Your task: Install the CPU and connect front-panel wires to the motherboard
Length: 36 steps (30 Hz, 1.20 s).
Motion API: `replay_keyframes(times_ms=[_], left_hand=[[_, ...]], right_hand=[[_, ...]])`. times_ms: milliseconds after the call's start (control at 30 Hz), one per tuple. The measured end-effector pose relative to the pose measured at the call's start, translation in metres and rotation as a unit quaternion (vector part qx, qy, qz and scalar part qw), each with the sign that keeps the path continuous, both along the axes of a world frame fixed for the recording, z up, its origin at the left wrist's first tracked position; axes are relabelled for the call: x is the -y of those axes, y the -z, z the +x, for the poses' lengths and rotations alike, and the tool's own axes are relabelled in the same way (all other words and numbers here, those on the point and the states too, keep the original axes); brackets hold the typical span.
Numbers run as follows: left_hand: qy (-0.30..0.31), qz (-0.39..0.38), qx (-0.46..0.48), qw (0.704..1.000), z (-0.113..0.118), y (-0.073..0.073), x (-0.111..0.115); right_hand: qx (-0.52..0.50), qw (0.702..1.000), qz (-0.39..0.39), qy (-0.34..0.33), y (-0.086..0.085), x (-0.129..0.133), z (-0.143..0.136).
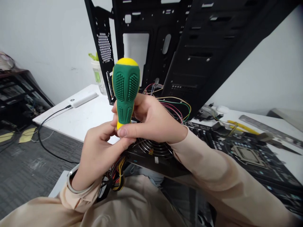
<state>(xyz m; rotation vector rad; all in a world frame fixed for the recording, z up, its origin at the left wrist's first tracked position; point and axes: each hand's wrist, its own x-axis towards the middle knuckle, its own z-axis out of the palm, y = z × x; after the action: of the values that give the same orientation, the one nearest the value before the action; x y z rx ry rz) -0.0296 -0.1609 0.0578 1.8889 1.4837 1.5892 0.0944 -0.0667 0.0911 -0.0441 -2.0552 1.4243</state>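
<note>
A: Where is the screwdriver (126,91) seen?
B: Left of the frame's centre; its green-and-yellow handle is held upright, gripped near its lower end by the right hand (153,121).
A: And the left hand (98,146)?
B: Its fingers are curled at the handle's base; whether anything is pinched there cannot be told.
A: What else is shown?
B: A black fan-grilled unit (144,159) beneath, a computer case (205,47) at upper centre, and a motherboard (248,156) at right.
</note>
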Motion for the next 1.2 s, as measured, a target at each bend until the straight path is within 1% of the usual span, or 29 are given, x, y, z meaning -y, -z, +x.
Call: replay_keyframes(times_ms=[133,200,333,433,533,600,700,800,867,933,1067,1200], left_hand=[[0.006,-0.014,0.031,0.999,-0.003,0.002,0.003],[0.011,-0.024,0.031,0.999,-0.006,0.003,0.004],[0.030,-0.044,-0.010,0.999,-0.010,0.000,0.007],[0.054,-0.045,-0.049,0.996,-0.012,-0.002,0.007],[0.087,-0.052,-0.060,0.993,-0.014,-0.003,0.007],[0.099,-0.061,-0.058,0.992,-0.015,-0.004,0.007],[0.079,-0.039,-0.055,0.995,-0.011,-0.006,0.007],[0.025,-0.004,-0.057,0.998,-0.005,-0.005,0.006],[-0.007,-0.004,-0.051,0.999,-0.002,-0.002,0.005],[-0.023,-0.009,-0.042,0.999,-0.001,0.001,0.005],[-0.004,-0.012,-0.048,0.999,-0.006,0.002,0.008],[0.022,-0.030,-0.091,0.995,-0.012,-0.004,0.009]], right_hand=[[0.007,1.000,0.001,-0.005,0.001,-0.003,0.000],[0.002,1.000,0.002,-0.015,0.002,-0.006,-0.001],[-0.013,0.999,-0.009,-0.029,0.003,-0.007,-0.001],[0.013,0.999,-0.019,-0.025,0.001,-0.003,0.002],[0.038,0.999,-0.024,-0.030,0.000,0.001,0.004],[0.034,0.999,-0.018,-0.034,0.000,0.002,0.004],[0.017,1.000,0.008,-0.023,0.000,0.000,0.003],[0.011,0.999,0.041,0.001,0.001,-0.003,0.001],[0.014,0.998,0.053,0.012,0.002,-0.004,0.001],[0.018,0.998,0.056,0.011,0.003,-0.004,0.000],[0.006,0.998,0.058,0.008,0.002,-0.005,0.000],[-0.007,0.999,0.049,-0.002,0.002,-0.005,0.000]])
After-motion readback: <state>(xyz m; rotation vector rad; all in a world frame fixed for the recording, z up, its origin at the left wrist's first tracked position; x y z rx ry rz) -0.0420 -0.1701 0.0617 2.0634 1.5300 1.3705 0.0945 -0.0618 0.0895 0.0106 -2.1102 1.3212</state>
